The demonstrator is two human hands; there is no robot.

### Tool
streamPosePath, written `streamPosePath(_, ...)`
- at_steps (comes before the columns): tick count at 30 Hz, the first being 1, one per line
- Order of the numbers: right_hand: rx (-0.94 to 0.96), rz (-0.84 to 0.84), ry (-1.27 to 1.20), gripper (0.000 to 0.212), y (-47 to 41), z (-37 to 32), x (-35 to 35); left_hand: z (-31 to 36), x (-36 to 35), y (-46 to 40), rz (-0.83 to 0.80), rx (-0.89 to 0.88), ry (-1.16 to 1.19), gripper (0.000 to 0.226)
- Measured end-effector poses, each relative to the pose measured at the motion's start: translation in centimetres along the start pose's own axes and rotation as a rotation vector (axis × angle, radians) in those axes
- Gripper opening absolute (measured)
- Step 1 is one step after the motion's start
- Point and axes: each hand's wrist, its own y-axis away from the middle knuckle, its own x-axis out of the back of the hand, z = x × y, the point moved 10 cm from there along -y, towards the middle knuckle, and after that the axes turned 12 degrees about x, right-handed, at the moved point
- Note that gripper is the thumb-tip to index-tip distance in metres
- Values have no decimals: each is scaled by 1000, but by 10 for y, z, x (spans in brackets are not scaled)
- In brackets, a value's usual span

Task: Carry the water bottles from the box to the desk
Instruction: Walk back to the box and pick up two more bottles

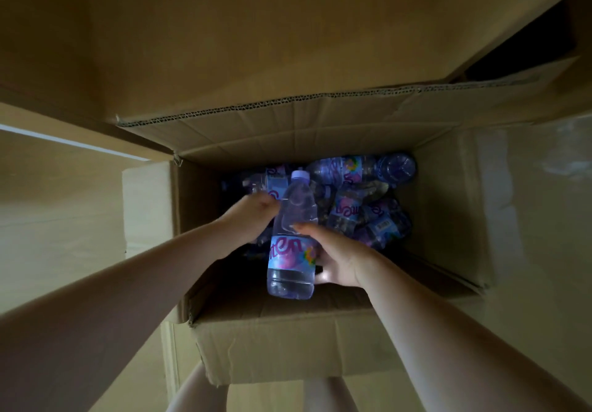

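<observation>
An open cardboard box (282, 334) stands below me with several clear water bottles (362, 171) lying loose in its bottom. Each has a blue-and-pink label and a pale purple cap. My right hand (339, 261) grips one water bottle (291, 251) around its label, cap pointing away from me, lifted above the others. Just left of that bottle's shoulder, my left hand (253, 216) reaches down into the box. Its fingers curl over another bottle (263, 239) that is mostly hidden beneath it.
The box flaps stick out: a long one at the far side (320, 116), one on the right (448, 219), one toward me. A pale floor (544, 187) surrounds the box. My legs (198, 392) show below its near wall.
</observation>
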Motion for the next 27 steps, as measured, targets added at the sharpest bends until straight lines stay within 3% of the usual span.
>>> streamPosePath(3, 17, -66, -65, 66, 10, -8, -9, -21, -33, 17, -268, 175, 291, 36)
streamPosePath(8, 70, -42, -78, 48, 15, -18, -20, -33, -43, 24, -283, 233, 547, 42)
streamPosePath(13, 146, 27, -21, 45, 12, -17, -34, -55, -28, 15, -145, 260, 518, 41)
streamPosePath(19, 256, 180, 114, 79, -6, -9, -49, -66, -21, 9, -31, 296, 515, 58)
streamPosePath(23, 281, 74, 148, 56, -9, -11, -54, -69, -25, 4, 15, 350, 381, 71)
streamPosePath(27, 121, -25, 256, 47, -6, 2, -38, -72, -46, -4, -137, 378, 399, 47)
